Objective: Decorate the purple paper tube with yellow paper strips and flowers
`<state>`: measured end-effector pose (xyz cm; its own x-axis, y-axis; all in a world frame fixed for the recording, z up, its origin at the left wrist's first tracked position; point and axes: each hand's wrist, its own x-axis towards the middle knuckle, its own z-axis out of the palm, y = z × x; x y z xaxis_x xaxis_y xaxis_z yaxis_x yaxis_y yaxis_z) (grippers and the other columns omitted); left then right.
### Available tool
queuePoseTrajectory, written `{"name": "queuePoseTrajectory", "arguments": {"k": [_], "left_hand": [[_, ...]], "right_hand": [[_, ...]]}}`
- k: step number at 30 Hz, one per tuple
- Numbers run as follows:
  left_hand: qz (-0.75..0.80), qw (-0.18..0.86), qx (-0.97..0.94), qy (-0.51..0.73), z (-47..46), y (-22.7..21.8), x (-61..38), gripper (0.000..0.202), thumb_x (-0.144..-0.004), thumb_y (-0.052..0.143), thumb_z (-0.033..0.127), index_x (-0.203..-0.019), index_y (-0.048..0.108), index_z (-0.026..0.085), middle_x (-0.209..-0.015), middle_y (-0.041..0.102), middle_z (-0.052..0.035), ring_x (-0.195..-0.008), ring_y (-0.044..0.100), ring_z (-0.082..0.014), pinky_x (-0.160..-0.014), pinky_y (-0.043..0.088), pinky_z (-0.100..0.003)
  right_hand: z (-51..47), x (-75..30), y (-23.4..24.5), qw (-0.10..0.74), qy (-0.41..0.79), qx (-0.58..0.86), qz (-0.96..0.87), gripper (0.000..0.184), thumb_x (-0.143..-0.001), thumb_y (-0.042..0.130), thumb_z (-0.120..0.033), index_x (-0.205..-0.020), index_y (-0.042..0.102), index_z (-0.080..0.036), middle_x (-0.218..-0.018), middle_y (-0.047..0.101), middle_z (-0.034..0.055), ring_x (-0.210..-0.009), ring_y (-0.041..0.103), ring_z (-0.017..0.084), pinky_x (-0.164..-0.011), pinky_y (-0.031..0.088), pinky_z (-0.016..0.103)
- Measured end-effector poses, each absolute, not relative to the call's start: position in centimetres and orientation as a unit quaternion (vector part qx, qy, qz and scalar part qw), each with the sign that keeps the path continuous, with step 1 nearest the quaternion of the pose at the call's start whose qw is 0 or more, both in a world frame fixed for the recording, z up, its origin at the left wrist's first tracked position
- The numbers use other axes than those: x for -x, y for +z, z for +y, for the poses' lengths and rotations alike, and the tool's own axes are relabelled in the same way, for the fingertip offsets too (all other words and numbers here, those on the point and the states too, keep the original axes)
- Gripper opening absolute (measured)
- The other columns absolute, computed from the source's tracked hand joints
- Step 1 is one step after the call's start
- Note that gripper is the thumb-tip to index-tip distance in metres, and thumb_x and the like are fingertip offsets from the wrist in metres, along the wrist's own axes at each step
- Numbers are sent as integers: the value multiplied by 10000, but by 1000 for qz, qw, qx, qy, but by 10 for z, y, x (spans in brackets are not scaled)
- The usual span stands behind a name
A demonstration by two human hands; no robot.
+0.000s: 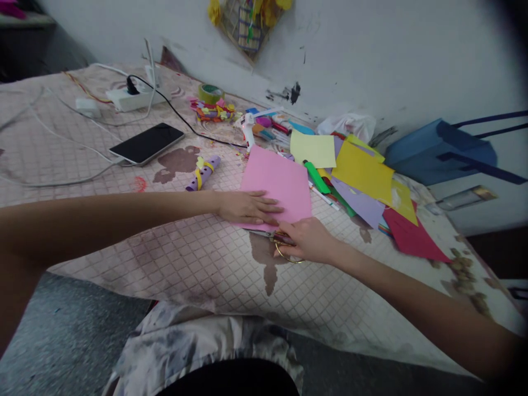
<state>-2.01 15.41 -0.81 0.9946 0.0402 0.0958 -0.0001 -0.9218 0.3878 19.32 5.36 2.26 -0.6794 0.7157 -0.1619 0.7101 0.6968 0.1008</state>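
Observation:
A square sheet of pink paper (280,179) lies in front of me on the table. My left hand (251,209) rests flat on its lower left part, fingers stretched to the right. At the paper's near corner, my right hand (307,239) is closed on scissors (292,259) with a thin gold handle loop. The blades are mostly hidden by the paper and fingers. Beyond my left wrist lies a purple rolled-paper tube (208,169) with dark dots and a yellow strip wound round it.
Yellow paper (365,170), a red sheet (414,234) and a green marker (317,177) lie to the right. A smartphone (148,143) and power strip (138,99) with cables are at left. Green tape (211,93) stands behind; a blue bag (433,151) is at the far right.

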Motion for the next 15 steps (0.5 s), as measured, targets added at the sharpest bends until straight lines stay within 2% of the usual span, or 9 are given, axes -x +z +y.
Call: {"name": "queuePoseTrajectory", "arguments": {"k": [5, 9, 15], "left_hand": [[16, 202, -979, 35, 154, -7, 20, 445, -883, 346, 325, -1326, 352, 367, -1465, 202, 72, -1359, 119, -162, -1095, -17, -360], [25, 222, -974, 41, 154, -7, 20, 441, -873, 371, 325, -1312, 377, 368, -1454, 241, 69, -1356, 135, -160, -1098, -2, -353], [9, 227, -970, 82, 156, -11, 21, 425, -860, 404, 321, -1283, 428, 363, -1426, 319, 49, -1340, 203, -180, -1099, 53, -364]], "right_hand": [[53, -195, 23, 90, 13, -391, 916, 421, -788, 481, -571, -876, 537, -162, -668, 671, 52, -599, 602, 180, -500, 207, 250], [53, -190, 25, 87, 13, -392, 916, 482, -762, 456, -629, -847, 529, -161, -675, 669, 59, -594, 594, 184, -497, 198, 254], [57, -184, 21, 81, 25, -387, 918, 502, -765, 449, -639, -865, 535, -154, -666, 669, 65, -570, 586, 180, -490, 189, 263]]}}
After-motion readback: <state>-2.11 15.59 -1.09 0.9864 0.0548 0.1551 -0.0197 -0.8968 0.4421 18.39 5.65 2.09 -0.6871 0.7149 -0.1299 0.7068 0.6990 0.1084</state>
